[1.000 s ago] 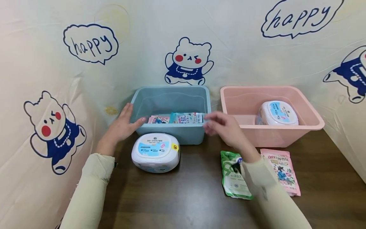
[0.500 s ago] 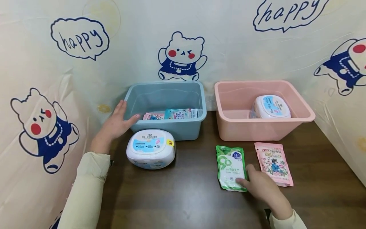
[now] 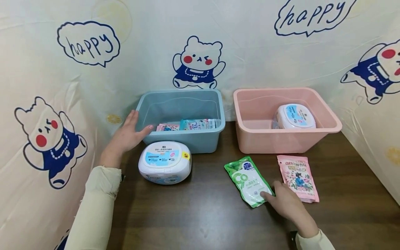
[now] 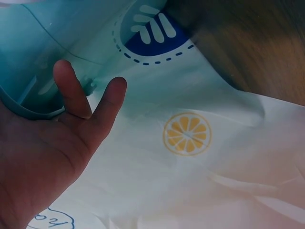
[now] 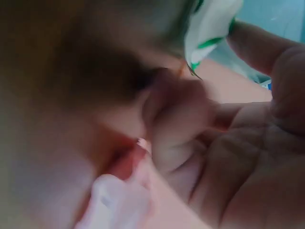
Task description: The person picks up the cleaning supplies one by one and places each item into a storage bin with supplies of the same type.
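A green-and-white packet point(image 3: 248, 182) lies at a slant at the front of a wooden table point(image 3: 200, 222), its near right edge pinched by a person's right hand point(image 3: 285, 205); blur in the right wrist view makes it hard to tell whether any part is raised. Just beyond that hand, a pink packet point(image 3: 298, 178) rests flat, and across the table a white tub point(image 3: 164, 162) sits close in front of a blue bin point(image 3: 181, 143).

The work appears to be partway along: the blue bin holds a small pink pouch point(image 3: 167, 127) and a light-blue pouch point(image 3: 199, 124), while a second white tub point(image 3: 297, 116) stands in the pink bin point(image 3: 287, 142) alongside. Two packets and one tub sit outside both bins, seemingly yet to be dealt with.

The right hand has its thumb on the green-and-white packet's face and its fingers curled at the edge, holding nothing else. The left hand point(image 3: 126, 135), thumb and fingers spread wide, rests at the blue bin's near left corner without grasping anything. Behind, a pale cloth point(image 3: 256, 52) printed with winking bears and the word "happy" hangs as a backdrop.
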{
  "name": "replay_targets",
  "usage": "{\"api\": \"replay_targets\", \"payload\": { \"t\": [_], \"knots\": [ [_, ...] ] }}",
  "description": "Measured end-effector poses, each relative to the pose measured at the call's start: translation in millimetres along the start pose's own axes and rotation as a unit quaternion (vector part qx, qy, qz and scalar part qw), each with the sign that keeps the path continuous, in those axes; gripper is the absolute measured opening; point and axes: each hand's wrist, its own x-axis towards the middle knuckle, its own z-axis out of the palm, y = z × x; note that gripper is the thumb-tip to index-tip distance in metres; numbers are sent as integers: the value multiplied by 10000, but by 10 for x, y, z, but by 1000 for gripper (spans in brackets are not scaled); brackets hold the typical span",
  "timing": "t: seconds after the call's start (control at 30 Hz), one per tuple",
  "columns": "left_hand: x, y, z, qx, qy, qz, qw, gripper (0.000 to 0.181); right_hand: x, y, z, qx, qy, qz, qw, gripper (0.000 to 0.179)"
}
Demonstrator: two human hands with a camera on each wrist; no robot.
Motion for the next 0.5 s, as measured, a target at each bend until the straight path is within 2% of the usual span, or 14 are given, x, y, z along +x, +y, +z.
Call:
{"api": "replay_targets", "payload": {
  "t": [0.1,0.17,0.2,0.27,0.4,0.47,0.5],
  "knots": [
    [1,2,1,-19,21,-12,10000,109,39,43,-14,643,-44,68,9979,38],
    [-2,5,1,-25,29,-22,10000,110,64,73,-27,1287,50,17,9917,32],
    [-2,1,2,-29,30,-18,10000,110,80,86,-35,1700,107,-10,9854,30],
    [-3,-8,4,-33,33,-27,10000,110,113,104,-48,2628,204,-27,9646,28],
    [0,-18,11,-43,34,-31,10000,109,188,134,-50,4091,244,60,9121,38],
    [4,-16,14,-44,51,-32,10000,110,209,143,-49,4400,252,89,8976,44],
    [7,-16,15,-41,55,-23,10000,109,213,147,-50,4449,260,74,8952,46]
  ]
}}
